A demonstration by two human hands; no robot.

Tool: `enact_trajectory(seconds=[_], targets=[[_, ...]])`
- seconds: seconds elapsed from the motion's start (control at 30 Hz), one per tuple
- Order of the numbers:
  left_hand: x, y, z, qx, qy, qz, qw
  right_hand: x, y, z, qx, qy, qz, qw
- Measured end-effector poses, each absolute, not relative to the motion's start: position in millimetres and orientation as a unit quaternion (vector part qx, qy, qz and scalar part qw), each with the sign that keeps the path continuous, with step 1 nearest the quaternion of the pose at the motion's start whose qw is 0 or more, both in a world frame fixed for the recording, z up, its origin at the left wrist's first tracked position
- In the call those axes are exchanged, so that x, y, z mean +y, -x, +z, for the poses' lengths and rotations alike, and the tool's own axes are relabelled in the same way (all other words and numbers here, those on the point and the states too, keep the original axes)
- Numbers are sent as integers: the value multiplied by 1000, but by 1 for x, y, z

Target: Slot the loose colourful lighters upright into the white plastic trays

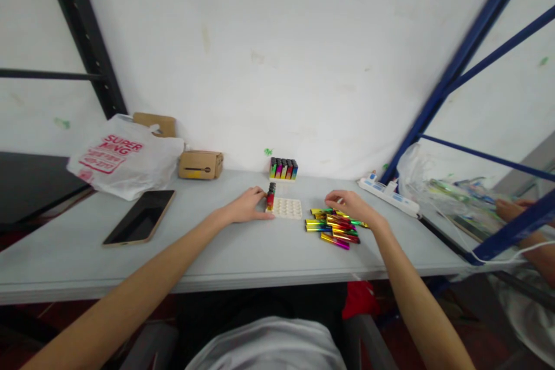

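My left hand [248, 206] spans the left end of a white holed tray [288, 208], thumb at the near corner and fingers at the far side. A short row of upright lighters [271, 196], red to yellow with black tops, stands along that end beside my fingers. The tray's other round holes show bare. On the right lies a loose pile of shiny coloured lighters [340, 225] in gold, red, green, blue and magenta. Over its far edge hovers my right hand [349, 203], fingers bent and apart; I see nothing held in them.
Behind the tray stands a filled block of lighters [283, 168]. To the left are a phone [139, 217], a small cardboard box [200, 165] and a white plastic bag [130, 156]. A power strip [388, 195] sits right, near the blue frame [446, 87]. Another person's hand [509, 209] shows beyond.
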State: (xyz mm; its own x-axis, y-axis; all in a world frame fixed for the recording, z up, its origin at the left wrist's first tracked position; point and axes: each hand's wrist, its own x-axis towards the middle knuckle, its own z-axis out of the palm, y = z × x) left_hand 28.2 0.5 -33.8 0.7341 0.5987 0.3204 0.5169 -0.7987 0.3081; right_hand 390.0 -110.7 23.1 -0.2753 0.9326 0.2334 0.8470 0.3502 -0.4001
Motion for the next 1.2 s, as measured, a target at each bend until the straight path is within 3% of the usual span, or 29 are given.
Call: enact_trajectory(seconds=[0.27,0.67,0.9,1.2], targets=[[1,-28,-35,306,-926,193,106,-167,-396,6,-821,541,45,174],[0,-28,-35,305,-924,203,109,-122,-398,-37,-765,606,-114,186],[0,-28,-35,304,-923,209,110,-116,-399,-40,-720,635,-74,271],[-2,-29,-33,302,-922,214,115,-84,-353,14,-659,586,106,459]])
